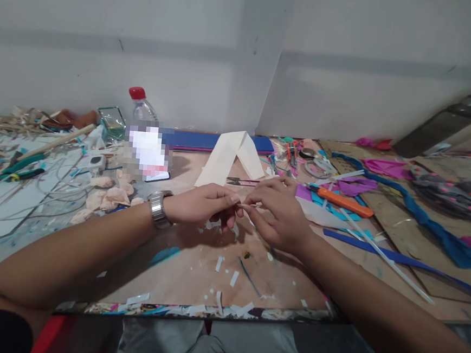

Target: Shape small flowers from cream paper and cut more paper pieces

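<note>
My left hand point(212, 204), with a metal watch on its wrist, is closed in a pinch above the middle of the table. My right hand point(276, 209) meets it fingertip to fingertip, also pinching. Between the fingertips shows a small bit of a thin, pale strip point(242, 205); its exact kind and most of its length are hidden. Just beyond the hands lie pink-handled scissors point(243, 182) and a folded cream paper strip point(219, 156) standing like a tent. To the right of my right hand is an orange utility knife point(342, 200).
A capped bottle point(143, 106) and a lit phone point(149, 156) stand at the back left. Green-handled pliers point(22, 165) and looped wire lie further left. Blue ribbon point(400, 257) and cardboard point(411, 228) cover the right side. Paper scraps point(234, 278) dot the front.
</note>
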The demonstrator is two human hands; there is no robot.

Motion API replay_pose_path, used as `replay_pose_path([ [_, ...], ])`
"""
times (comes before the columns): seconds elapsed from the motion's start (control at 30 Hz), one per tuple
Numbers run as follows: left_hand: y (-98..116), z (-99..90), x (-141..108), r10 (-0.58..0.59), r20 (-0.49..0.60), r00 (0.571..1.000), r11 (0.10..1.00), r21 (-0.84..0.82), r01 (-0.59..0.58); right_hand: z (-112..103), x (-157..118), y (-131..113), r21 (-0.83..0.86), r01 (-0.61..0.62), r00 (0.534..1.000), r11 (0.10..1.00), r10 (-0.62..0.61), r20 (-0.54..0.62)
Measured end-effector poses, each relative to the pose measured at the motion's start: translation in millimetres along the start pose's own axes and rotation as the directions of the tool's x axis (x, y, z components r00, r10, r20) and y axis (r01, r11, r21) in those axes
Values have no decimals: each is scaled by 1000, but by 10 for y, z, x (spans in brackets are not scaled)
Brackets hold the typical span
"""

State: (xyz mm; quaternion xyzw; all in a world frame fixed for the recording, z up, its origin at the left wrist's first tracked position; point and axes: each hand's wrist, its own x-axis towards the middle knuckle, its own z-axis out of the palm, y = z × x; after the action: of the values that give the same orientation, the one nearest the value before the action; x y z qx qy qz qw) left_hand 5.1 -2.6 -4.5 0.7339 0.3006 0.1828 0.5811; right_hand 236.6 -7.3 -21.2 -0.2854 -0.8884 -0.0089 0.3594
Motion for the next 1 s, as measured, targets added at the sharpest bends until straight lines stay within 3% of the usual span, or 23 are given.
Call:
replay_pose_path([
  [0.2, 37, 10, 5, -28, 34, 999, 996, -86, 31, -22, 15, -34, -27, 45, 999, 999, -46, -28],
  [0.57, -6, -1, 18, 30, -124, 992, 999, -27, -34, -13, 18, -51, -34, 25, 998, 999, -28, -65],
  [0.8, -18, 61, 6, 197, -278, 940, 947, 304, -108, 11, 5, -32, -54, -5, 999, 999, 3, -48],
  [0.87, -33, 62, 13, 183, -271, 945, 961, 254, -114, 13, 5, -25, -55, -4, 998, 998, 1, -61],
  [1.0, -36, 27, 32, 93, -152, 984, 996, 26, -90, 1, 14, -31, -58, 12, 995, 998, -18, -98],
])
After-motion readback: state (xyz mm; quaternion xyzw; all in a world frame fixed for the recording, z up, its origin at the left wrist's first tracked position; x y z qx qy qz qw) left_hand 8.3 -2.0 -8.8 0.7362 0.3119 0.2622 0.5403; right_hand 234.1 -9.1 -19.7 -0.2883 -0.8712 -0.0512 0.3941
